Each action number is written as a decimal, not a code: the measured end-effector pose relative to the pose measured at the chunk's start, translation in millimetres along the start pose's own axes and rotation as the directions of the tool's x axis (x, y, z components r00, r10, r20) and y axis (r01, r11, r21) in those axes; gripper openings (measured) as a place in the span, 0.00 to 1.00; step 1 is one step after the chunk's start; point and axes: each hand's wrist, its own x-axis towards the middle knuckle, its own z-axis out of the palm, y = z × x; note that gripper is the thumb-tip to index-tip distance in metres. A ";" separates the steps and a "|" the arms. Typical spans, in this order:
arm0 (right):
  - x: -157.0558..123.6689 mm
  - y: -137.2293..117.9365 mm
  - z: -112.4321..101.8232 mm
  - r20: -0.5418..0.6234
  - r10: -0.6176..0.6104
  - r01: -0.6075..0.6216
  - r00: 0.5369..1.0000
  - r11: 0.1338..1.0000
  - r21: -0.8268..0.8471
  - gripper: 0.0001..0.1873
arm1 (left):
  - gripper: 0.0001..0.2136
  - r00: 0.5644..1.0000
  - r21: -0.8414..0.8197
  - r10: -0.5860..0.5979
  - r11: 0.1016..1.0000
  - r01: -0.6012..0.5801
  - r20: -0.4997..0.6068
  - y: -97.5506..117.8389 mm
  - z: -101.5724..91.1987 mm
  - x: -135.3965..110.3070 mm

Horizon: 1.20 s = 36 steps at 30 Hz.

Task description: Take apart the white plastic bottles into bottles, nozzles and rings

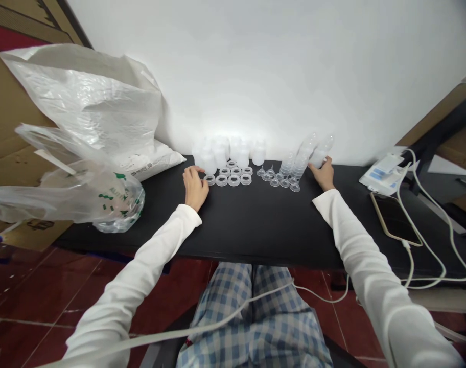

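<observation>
Left hand (195,188): loosely curled, empty, just beside a clear plastic ring (209,180).
Right hand (322,174): grasping a tilted stack of clear tapered plastic cups (319,157) near its base.
Layout: clear parts (233,174) grouped by kind along the black tabletop (256,225), centre frame.

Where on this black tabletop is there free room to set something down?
The largest free patch of the black tabletop lies in front of the clear plastic rings, between the left hand and the right hand. A narrower one sits between the right hand and the gold-edged smartphone. It is crowded at the back, where translucent plastic cups and rings pack together.
</observation>
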 end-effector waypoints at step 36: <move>-143.1 -123.4 12.5 0.218 -0.712 0.585 0.667 0.683 0.438 0.33 | 0.30 0.838 -0.675 0.396 0.737 -0.046 0.375 82.9 88.1 -13.6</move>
